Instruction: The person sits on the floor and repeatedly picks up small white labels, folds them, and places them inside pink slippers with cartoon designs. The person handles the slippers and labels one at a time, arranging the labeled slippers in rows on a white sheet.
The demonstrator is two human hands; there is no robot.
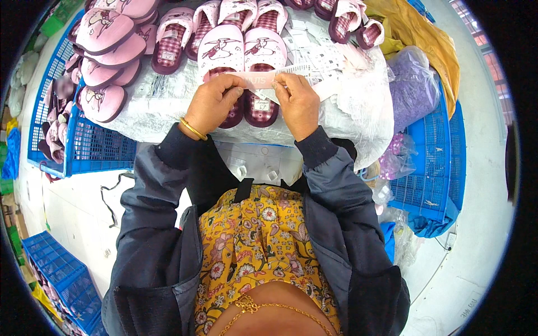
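Observation:
Between my two hands a pale pink printed paper strip (259, 82) is stretched across a pair of slippers. My left hand (215, 105), with a gold bangle on its wrist, pinches the strip's left end. My right hand (298, 105) pinches it farther right, where a white length trails off beyond the fingers. Under the strip lie the left slipper (222, 49) and the right slipper (265, 47), side by side with heels toward me. Both have pink printed uppers and dark red checked insoles, partly hidden by the strip and hands.
Plastic wrap (347, 120) covers the work surface. More slippers (169, 42) line its far side, and stacked pink slippers (106, 42) stand at left. Blue crates flank me, one left (103, 148) and one right (431, 145). A purple bundle (413, 87) sits at right.

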